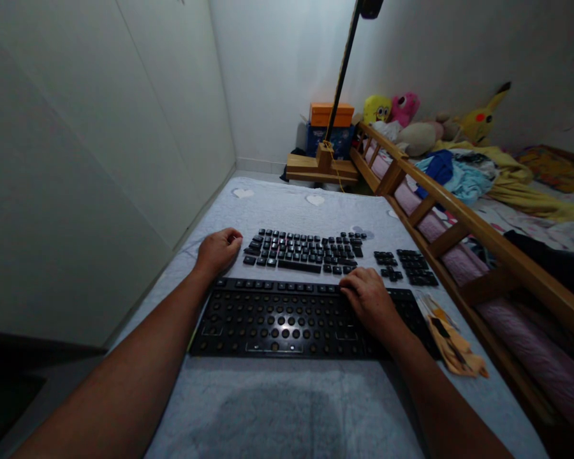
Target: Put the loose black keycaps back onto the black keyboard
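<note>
Black keyboard (268, 314) lies flat on a pale blue cover (210, 414), near side, its far row of keys seated, the rows nearer showing bare sockets. Loose keys (299, 247) are laid out in keyboard order just beyond it, smaller key groups (414, 266) to the right. Right hand (367, 293) rests at the keyboard's far row, fingers bent down; cannot tell whether a key is pinched there. Left hand (219, 250), loosely curled, is just left of the loose keys; its inner side is hidden, so cannot tell if it holds anything. Main risk, in my judgement: either hand brushing the laid-out keys and mixing their order, since the cover looks soft and nothing fences them in. A key pressed askew could jam or tip in its socket. Right forearm could also drag the orange cloth (469, 364) beside the keyboard's right end. Containers: orange box (331, 115) on a blue box (313, 141), far end; contents of both out of sight.
</note>
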Tool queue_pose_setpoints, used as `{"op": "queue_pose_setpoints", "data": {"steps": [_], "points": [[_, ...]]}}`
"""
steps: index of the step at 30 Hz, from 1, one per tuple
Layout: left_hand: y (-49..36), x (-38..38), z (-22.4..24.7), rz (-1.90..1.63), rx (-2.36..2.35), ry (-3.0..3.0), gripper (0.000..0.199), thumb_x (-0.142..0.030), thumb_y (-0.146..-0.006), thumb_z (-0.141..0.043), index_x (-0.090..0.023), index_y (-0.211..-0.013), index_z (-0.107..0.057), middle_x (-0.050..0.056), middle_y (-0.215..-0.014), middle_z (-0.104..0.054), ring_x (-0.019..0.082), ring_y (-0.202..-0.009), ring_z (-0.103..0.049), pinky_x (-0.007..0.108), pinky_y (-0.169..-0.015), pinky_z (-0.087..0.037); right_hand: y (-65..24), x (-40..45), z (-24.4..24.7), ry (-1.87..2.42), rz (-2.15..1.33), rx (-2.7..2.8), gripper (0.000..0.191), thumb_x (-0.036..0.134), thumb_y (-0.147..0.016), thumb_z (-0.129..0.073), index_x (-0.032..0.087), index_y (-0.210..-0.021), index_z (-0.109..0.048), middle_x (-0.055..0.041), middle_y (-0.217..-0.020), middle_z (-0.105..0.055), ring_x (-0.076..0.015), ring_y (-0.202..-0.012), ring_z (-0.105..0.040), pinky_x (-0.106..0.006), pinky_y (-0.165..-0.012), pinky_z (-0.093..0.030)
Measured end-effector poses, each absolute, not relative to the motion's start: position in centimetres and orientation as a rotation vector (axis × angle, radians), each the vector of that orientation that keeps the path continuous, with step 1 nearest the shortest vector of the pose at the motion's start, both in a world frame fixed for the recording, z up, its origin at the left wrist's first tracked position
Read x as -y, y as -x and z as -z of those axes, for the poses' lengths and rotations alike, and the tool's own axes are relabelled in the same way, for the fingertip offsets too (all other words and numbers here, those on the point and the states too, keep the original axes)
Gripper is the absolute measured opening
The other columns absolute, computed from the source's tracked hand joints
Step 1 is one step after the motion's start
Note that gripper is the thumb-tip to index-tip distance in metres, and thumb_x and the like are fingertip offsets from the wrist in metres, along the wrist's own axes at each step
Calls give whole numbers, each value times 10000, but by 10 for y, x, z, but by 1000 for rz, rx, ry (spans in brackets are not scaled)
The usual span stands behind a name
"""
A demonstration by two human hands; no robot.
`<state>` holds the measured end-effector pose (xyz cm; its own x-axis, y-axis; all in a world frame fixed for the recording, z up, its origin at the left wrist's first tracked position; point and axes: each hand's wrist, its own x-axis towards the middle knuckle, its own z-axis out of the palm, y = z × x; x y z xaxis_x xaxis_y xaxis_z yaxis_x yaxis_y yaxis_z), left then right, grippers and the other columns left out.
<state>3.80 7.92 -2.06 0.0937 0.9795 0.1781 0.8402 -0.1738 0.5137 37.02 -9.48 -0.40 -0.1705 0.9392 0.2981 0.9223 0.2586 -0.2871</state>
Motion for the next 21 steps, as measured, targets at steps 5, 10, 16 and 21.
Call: {"op": "queue_pose_setpoints", "data": {"steps": [5,10,16,21], "points": [[-38,-79,20,-712,-1811,-2084,336,-397,-801,-475,-201,-933,-714,65,-864,-732,217,-798,-648,295,-717,-445,-367,95,3,1701,-52,2142,101,146,-896,-573,208,-901,-654,-83,-935,-626,-255,-929,-522,-410,-846,-433],[-37,-80,22,-707,-1814,-2087,340,-395,-807,-480,-193,-944,-717,66,-871,-736,213,-800,-652,289,-717,-447,-365,96,2,1705,11,2186,102,144,-894,-583,203,-904,-665,-88,-947,-628,-262,-939,-517,-409,-841,-432],[-36,-81,24,-703,-1823,-2106,347,-399,-811,-479,-192,-954,-718,62,-862,-734,214,-800,-654,290,-709,-447,-366,96,3,1667,-55,2142,99,112,-886,-591,185,-894,-658,-82,-928,-626,-251,-930,-525,-395,-841,-443],[-37,-81,24,-700,-1819,-2107,346,-401,-812,-477,-192,-948,-717,62,-858,-733,212,-799,-653,290,-710,-445,-367,95,4,1649,-98,2095,101,110,-892,-583,186,-879,-648,-79,-919,-623,-246,-920,-527,-388,-833,-449]]}}
